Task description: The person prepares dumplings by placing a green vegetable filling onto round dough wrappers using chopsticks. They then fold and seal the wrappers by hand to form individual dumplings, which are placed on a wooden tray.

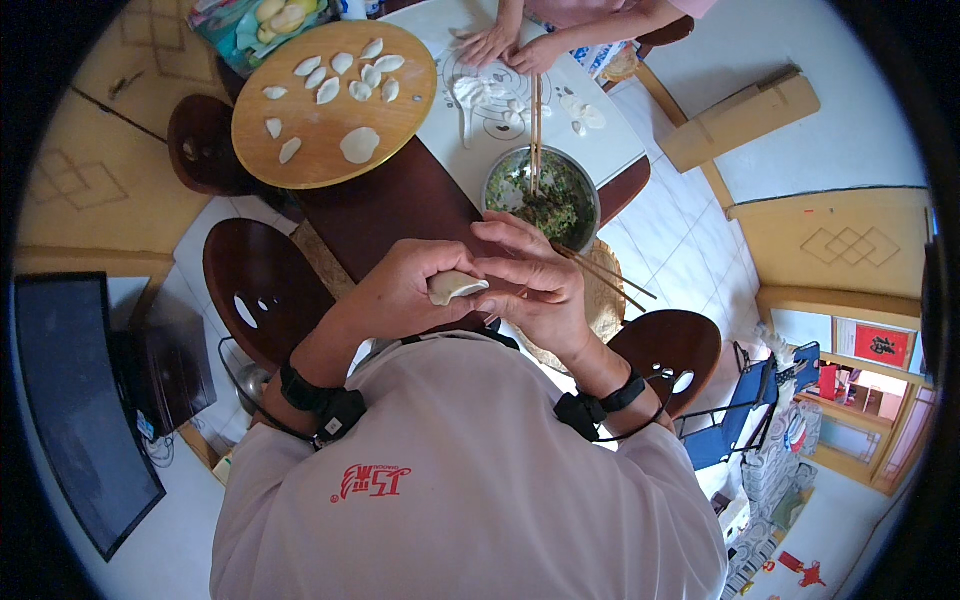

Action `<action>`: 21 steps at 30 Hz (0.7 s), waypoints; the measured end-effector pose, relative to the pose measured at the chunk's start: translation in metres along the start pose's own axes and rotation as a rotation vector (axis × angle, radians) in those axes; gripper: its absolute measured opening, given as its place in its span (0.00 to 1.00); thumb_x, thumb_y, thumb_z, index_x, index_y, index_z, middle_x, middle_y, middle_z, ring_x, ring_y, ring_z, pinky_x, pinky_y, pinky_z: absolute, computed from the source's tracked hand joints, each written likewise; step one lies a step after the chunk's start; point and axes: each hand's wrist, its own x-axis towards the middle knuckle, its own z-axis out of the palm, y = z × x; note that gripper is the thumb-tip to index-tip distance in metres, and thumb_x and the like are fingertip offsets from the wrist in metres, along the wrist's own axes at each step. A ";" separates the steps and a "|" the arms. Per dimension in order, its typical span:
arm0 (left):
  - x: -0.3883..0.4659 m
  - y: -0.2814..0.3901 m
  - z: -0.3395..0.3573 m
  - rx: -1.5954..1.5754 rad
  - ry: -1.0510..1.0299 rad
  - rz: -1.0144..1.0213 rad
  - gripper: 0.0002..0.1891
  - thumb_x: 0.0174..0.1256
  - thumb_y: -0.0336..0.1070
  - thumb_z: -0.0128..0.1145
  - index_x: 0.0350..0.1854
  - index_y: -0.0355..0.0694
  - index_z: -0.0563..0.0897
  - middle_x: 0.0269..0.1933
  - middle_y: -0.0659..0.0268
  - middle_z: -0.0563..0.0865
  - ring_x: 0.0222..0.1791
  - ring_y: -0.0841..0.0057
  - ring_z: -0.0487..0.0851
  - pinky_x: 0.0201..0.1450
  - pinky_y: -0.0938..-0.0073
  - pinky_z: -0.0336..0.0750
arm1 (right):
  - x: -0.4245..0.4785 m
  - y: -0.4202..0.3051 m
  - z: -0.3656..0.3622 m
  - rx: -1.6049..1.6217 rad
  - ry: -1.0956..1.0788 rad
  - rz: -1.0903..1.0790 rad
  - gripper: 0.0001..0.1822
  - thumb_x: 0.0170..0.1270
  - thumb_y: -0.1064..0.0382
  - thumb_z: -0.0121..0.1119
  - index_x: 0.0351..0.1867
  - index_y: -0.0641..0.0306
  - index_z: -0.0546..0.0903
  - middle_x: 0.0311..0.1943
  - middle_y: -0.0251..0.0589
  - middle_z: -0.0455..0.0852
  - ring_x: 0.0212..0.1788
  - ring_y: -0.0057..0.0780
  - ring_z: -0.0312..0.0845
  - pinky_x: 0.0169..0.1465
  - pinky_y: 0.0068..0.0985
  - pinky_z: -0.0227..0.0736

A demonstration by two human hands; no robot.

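My left hand (405,289) holds a half-moon dumpling (454,287) of pale dough between thumb and fingers, its edge turned to the right. Close against its right end is my right hand (536,281), with thumb and forefinger on either side of the tip; whether they grip the dough is unclear. Just beyond my right hand stands a steel bowl (489,199) of chopped green filling. One pair of chopsticks (536,127) stands in the filling, and another pair (607,277) sticks out below the bowl.
Several dumplings (328,91) and a flat wrapper (360,145) lie on a round wooden board (315,161). Across the table, another person's hands (517,52) work at a white mat (457,161) with flour and dough pieces (517,112). Dark chairs (259,289) flank me.
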 end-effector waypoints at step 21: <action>0.002 0.003 0.007 -0.153 -0.079 -0.045 0.13 0.60 0.32 0.65 0.46 0.32 0.82 0.37 0.60 0.88 0.38 0.80 0.84 0.44 0.74 0.79 | 0.006 -0.002 0.002 -0.142 -0.046 -0.133 0.21 0.49 0.58 0.76 0.47 0.58 0.87 0.59 0.45 0.81 0.66 0.51 0.70 0.66 0.44 0.65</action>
